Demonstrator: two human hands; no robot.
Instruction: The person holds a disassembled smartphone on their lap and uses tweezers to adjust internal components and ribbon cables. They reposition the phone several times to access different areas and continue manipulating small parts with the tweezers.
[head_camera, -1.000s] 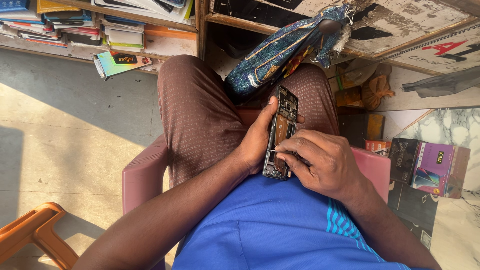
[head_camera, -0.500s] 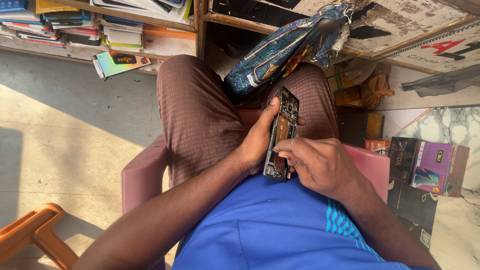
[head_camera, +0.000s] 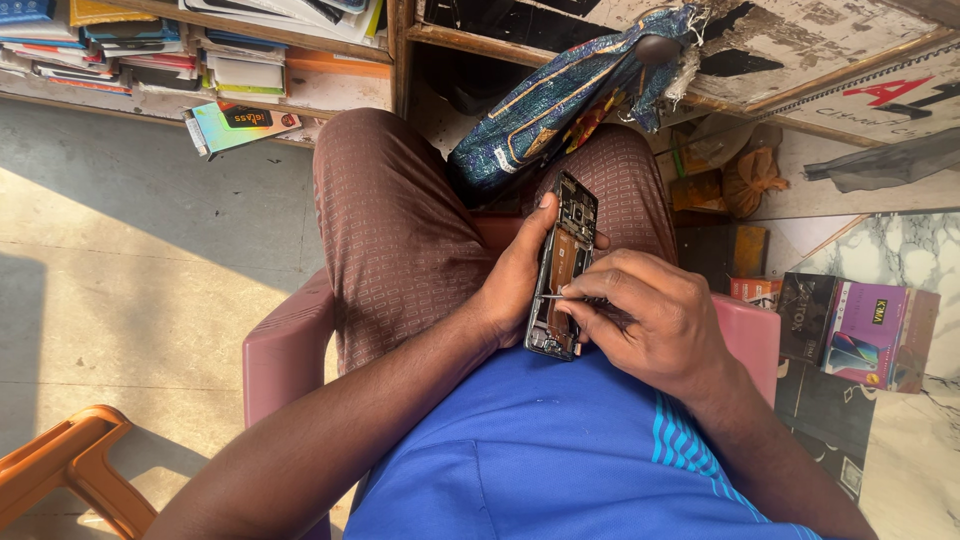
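My left hand (head_camera: 515, 275) grips an opened phone (head_camera: 563, 262) with its back cover off, held upright over my lap so the circuit board and copper-coloured parts show. My right hand (head_camera: 655, 320) pinches a thin metal tool (head_camera: 560, 297), its tip touching the phone's lower middle. Both hands sit above my brown patterned trousers (head_camera: 395, 230) and blue shirt (head_camera: 540, 460). I sit on a pink plastic chair (head_camera: 285, 345).
A blue patterned cloth bag (head_camera: 560, 100) lies against my knees. Shelves with stacked books and boxes (head_camera: 200, 50) run along the top left. Small product boxes (head_camera: 850, 325) stand at the right on a marble surface. An orange chair (head_camera: 65, 470) is at the bottom left.
My right hand has shifted slightly along the phone, the tool tip now lower on the board. The left hand's grip on the phone has stayed the same.
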